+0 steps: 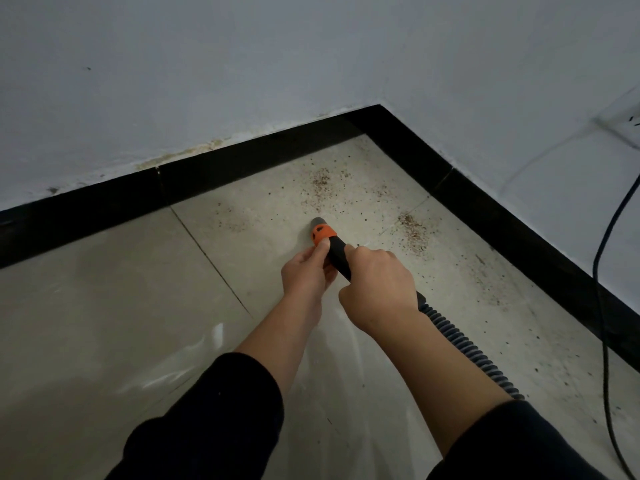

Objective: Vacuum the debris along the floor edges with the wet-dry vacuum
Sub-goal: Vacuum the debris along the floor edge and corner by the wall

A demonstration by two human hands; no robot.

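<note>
A black vacuum hose nozzle with an orange collar (322, 232) points at the tiled floor near the room corner, its grey tip close to the tiles. My left hand (307, 271) grips the nozzle just behind the orange collar. My right hand (378, 283) wraps the black handle further back. The ribbed grey hose (464, 344) trails back to the right behind my right wrist. Brown debris (320, 183) lies scattered ahead of the tip, with another patch (412, 233) to the right along the skirting.
Black skirting (242, 161) runs along both walls and meets at the corner (379, 110). A black power cable (604, 306) hangs down the right wall. A white socket (628, 124) and white cord sit on the right wall. Beige tiles (104, 306) spread to the left.
</note>
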